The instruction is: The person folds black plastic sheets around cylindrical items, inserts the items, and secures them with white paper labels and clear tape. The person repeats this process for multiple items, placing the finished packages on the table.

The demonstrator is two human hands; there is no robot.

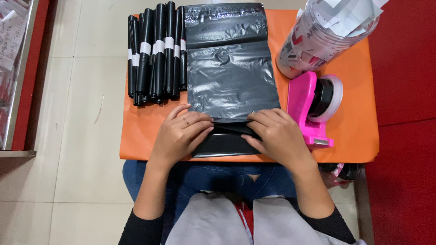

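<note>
Grey plastic, glossy and wrinkled, is stretching flat down the middle of the orange table [136, 136]: it is a poly mailer bag [231, 68] lying lengthwise, its far end reaching the table's far edge and its near end nearly touching the near edge. Both hands are pressing on a fold close to that near end. The left hand [181, 134] is lying with fingers curled, its fingertips pinching the bag's edge at the crease, a ring showing on one finger. The right hand [274, 134] is resting opposite, fingers bent and closed over the same folded edge, so the two sets of fingertips are almost meeting at the middle of the bag. Below the crease a darker strip of the bag is showing between the hands.

Just beside the bag's left edge, at the far left corner of the table, a bundle of rolled black bags [156, 52] with white paper bands is lying, touching or nearly touching the mailer. To the right, near the right edge, a pink tape dispenser [311, 106] is standing close to the right hand. Behind it, at the far right corner, a clear plastic jar [322, 36] holding printed paper slips is rising toward the camera.
</note>
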